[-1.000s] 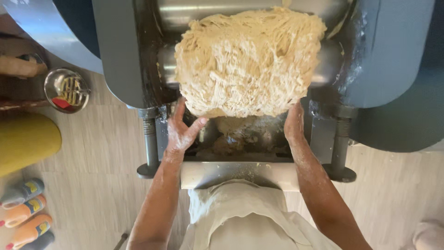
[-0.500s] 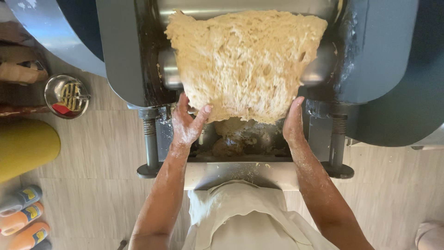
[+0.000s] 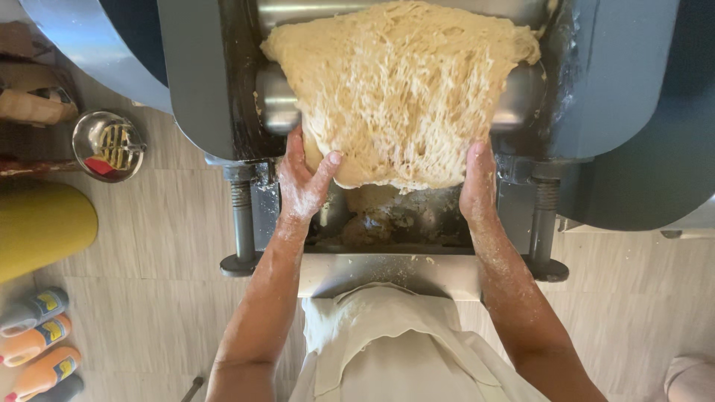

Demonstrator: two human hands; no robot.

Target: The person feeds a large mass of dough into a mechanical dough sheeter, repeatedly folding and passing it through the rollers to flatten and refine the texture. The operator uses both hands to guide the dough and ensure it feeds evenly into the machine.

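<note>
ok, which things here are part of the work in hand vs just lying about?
In use: dough sheet, steel roller, roller machine, left hand, right hand.
Lying about: metal bowl, yellow container, bottles.
</note>
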